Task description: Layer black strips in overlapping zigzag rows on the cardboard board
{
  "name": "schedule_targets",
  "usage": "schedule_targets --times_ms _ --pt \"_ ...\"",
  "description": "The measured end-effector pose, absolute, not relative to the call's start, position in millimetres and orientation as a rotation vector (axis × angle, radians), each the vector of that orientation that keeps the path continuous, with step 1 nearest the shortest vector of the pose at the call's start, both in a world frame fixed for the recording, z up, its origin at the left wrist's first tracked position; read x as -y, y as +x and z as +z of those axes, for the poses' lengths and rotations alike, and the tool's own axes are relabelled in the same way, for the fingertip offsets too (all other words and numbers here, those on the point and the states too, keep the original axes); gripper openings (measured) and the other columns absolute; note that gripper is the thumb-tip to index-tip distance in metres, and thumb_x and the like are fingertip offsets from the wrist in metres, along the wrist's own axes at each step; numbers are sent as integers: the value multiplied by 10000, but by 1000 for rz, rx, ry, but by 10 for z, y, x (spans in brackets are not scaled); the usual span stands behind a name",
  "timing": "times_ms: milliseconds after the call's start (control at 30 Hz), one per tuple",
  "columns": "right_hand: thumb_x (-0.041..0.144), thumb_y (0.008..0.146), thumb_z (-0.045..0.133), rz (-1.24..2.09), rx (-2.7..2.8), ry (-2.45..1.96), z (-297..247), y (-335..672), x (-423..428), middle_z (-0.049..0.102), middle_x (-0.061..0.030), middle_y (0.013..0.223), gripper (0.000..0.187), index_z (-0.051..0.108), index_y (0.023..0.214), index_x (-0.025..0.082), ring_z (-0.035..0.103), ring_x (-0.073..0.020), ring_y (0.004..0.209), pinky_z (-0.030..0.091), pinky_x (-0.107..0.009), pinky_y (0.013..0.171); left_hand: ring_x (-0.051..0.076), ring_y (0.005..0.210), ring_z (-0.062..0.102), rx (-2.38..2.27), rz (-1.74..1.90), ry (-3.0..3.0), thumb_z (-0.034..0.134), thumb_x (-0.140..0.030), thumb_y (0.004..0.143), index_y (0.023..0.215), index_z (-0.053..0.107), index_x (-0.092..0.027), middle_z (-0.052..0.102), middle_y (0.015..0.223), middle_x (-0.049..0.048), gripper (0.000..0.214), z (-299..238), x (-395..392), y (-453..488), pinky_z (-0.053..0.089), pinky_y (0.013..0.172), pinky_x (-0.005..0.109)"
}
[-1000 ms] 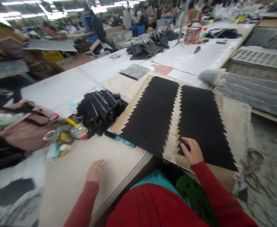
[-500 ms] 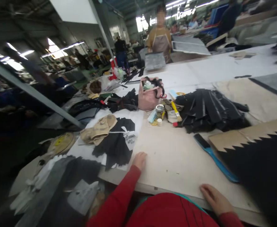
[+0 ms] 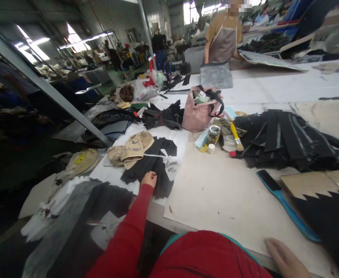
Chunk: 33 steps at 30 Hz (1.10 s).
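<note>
My left hand (image 3: 149,179) is at the near-left part of a tied stack of black cut fabric pieces (image 3: 165,185), its fingers curled in. What lies under those fingers is hidden. A white tag (image 3: 171,168) with handwriting is tied to the stack by a white strip, and a tan cloth item (image 3: 137,148) lies against its far left side. At the table's front edge, my right hand (image 3: 285,256) rests with fingers stretched out, holding nothing visible. The nearest thing to it is a blue-handled brush (image 3: 288,208) with dark bristles.
A pink bag (image 3: 197,114), a glass jar (image 3: 214,135) and a yellow paintbrush (image 3: 236,136) stand mid-table. Black strips (image 3: 288,139) are heaped to the right. Dark sheets (image 3: 100,208) hang at left beside a metal post (image 3: 50,85). A person in an apron (image 3: 223,38) stands across.
My left hand has moved left from the bare board onto the black stack. My right hand stays near the table edge. The view has swung left, and the person opposite appears nearer.
</note>
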State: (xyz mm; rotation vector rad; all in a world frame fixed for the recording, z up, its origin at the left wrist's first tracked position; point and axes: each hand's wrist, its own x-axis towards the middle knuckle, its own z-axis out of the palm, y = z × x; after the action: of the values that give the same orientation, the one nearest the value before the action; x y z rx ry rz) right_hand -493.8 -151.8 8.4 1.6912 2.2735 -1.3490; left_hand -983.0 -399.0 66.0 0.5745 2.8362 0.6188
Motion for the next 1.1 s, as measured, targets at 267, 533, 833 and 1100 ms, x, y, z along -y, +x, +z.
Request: schedule_targets --times_ms 267,533,833,1100 --pt "614 552 474 -1292 -2367 1676 70 -4907 1546 654 -56 896 484 615 790 216 587 -263 893 465 -360 835 107 675 496 -2783 687 624 481 -221 737 790 582 -161 518 750 8 128 675 3979 -9686 396 686 219" --pt "641 596 426 -1254 -2347 1627 60 -4888 1518 646 -55 924 524 588 842 209 579 -245 916 457 -342 844 110 643 525 -2642 735 544 484 -238 723 728 586 -156 579 681 2 131 686 3953 -9458 388 624 217" --pt "600 610 462 -1246 -2402 1588 -6 -4843 1468 659 -28 883 452 602 824 227 600 -233 868 484 -328 790 112 685 553 -2582 802 455 459 -306 743 770 599 -150 617 720 9 212 674 4005 -9451 404 633 200" --pt "578 627 470 -1255 -2466 1606 -70 -4823 1485 664 -23 863 417 609 812 232 609 -227 838 498 -331 749 101 532 529 -2516 680 437 468 -323 730 721 619 -156 614 606 0 226 729 4058 -9334 376 506 193"
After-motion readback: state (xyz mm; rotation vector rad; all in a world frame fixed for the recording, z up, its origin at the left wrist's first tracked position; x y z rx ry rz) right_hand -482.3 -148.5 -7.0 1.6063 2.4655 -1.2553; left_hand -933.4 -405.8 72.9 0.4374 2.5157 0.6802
